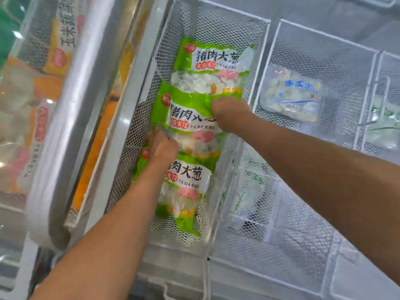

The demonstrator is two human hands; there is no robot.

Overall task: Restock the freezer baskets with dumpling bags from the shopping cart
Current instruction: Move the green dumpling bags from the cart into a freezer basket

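We are reaching both bare arms into a white wire-mesh freezer basket (190, 20) holding three identical dumpling bags overlapping in a row. Nearest us, the near bag (186, 187) is lying flat on the mesh floor: green borders, bold black lettering on a white band, a clear window showing pale dumplings. Our left hand (161, 148) is resting on its upper left corner with fingers curled over the lower left edge of the middle bag (186, 118), gripping that edge. The middle bag is overlapping the near one and is tilted slightly. Our right hand (230, 114) is gripping the middle bag's upper right edge, fingers tucked into the green film. Beyond it, the far bag (214, 66) is lying against the basket's back wall, its print fully readable. To the right, a neighbouring basket (324, 37) is holding a clear bag with blue print (292, 96). To the left, orange packets (58, 46) are showing behind the sliding glass lid (71, 118)
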